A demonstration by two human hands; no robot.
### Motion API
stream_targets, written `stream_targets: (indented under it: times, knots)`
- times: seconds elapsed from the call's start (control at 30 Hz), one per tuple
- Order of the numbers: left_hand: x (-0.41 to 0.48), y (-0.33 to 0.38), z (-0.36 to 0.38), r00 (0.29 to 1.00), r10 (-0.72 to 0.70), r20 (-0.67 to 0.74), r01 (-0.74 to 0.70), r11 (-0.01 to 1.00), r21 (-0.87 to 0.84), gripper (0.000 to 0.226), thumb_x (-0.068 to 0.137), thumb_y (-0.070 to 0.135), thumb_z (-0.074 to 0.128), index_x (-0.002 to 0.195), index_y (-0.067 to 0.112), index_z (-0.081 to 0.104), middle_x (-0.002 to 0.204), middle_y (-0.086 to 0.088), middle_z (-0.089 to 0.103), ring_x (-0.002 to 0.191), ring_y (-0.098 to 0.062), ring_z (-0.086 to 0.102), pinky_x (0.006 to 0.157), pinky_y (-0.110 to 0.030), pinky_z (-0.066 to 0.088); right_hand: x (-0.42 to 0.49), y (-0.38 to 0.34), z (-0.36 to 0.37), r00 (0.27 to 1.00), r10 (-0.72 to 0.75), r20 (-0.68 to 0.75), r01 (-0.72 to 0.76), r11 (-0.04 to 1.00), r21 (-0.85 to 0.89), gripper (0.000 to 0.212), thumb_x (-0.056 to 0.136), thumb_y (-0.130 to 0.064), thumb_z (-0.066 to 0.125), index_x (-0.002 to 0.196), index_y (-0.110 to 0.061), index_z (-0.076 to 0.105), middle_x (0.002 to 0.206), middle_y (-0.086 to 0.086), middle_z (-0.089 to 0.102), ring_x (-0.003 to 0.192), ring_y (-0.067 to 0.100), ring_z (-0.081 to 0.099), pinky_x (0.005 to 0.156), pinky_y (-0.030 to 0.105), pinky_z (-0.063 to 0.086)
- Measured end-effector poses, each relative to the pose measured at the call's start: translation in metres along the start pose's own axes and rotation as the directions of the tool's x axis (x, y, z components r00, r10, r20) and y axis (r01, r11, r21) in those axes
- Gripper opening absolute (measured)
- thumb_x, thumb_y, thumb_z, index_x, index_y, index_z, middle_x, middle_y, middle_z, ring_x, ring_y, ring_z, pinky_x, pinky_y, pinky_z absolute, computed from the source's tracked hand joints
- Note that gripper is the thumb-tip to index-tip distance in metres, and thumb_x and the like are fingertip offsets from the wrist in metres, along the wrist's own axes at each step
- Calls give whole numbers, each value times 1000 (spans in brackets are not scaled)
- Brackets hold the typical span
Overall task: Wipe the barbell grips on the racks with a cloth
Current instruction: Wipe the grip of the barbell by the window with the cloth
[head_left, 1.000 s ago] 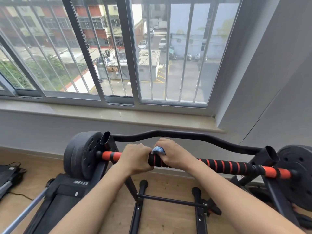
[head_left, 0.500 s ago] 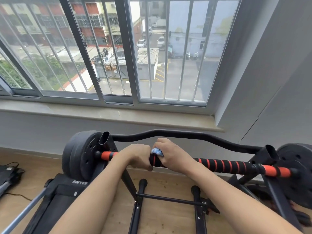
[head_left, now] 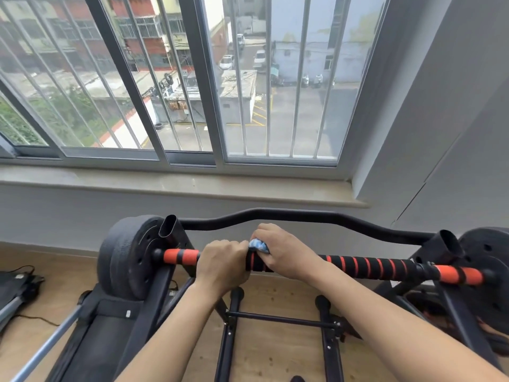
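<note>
A barbell with a black and orange striped foam grip [head_left: 366, 267] lies across a black rack [head_left: 231, 323], with black weight plates at its left end [head_left: 124, 260] and right end [head_left: 490, 260]. My left hand [head_left: 223, 264] grips the bar left of centre, fingers curled over it. Right beside it, my right hand [head_left: 283, 252] holds a small blue and white cloth [head_left: 258, 245] wrapped against the grip. Only a bit of the cloth shows between the two hands.
A curved black bar [head_left: 289, 216] runs behind the barbell under the windowsill [head_left: 176, 186]. A treadmill [head_left: 91, 326] stands low at the left, on the wooden floor [head_left: 278, 351]. A grey wall [head_left: 440, 133] closes the right side.
Both hands stay together on the bar at nearly the same spot. The view has tilted slightly; the hands seem to have turned a little around the grip.
</note>
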State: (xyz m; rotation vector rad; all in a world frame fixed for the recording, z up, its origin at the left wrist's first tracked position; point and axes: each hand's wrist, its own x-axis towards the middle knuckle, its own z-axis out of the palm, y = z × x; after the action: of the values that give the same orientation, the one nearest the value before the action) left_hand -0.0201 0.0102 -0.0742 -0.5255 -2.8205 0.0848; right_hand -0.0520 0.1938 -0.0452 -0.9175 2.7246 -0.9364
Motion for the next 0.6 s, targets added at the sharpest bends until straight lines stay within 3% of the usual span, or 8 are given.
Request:
stream_targets:
  times: [0.1,0.2,0.37,0.43,0.5,0.53,0.6]
  knots:
    - [13,-1,-19,964,-26,266,26,1000,6,15,85,39,59,89,26,66,81,4,71,68,-23,66,62,-33,47,0,0,-1,1000,-27,15,28,999,-23,4,98,-25,60,102,-24,61,101,-12,51,95,8,51,83,29,53]
    - [23,-6,-32,898,-19,439,73,992,-105,18,84,41,64,91,25,67,79,5,68,69,-17,65,68,-34,56,1,0,-2,997,-68,21,69,997,-40,4,98,-24,59,102,-23,61,102,-11,50,95,8,49,83,32,53]
    - [45,-21,-37,739,106,666,165,929,-330,19,76,35,76,85,23,64,76,2,68,67,-15,67,61,-31,56,0,3,-5,992,-128,13,129,990,-60,8,98,-23,60,106,-22,61,104,-9,51,98,9,49,84,32,52]
    - [43,-25,-35,794,127,595,132,919,-372,20,72,39,75,80,25,64,73,3,68,65,-15,66,56,-28,49,1,8,-6,991,-130,27,131,990,-47,9,97,-20,61,106,-21,62,105,-9,52,100,7,49,86,28,50]
    - [27,-24,-21,945,97,311,-10,963,-269,23,72,46,67,81,26,63,73,5,67,66,-17,64,57,-29,43,3,12,-7,993,-117,27,117,993,-6,9,97,-21,61,106,-23,63,104,-12,53,99,3,49,85,22,47]
    - [15,-20,-11,985,88,146,-62,983,-173,22,74,46,64,82,25,62,74,5,67,66,-20,63,58,-32,41,4,13,-7,994,-103,20,103,995,15,8,98,-21,61,104,-24,64,102,-14,54,98,3,50,84,20,46]
    - [-4,-8,4,995,51,-85,-57,996,-62,15,78,34,66,82,21,60,73,1,63,66,-25,60,60,-36,41,7,12,-5,997,-78,3,77,996,40,5,98,-23,60,101,-25,64,99,-15,55,95,3,53,82,22,47]
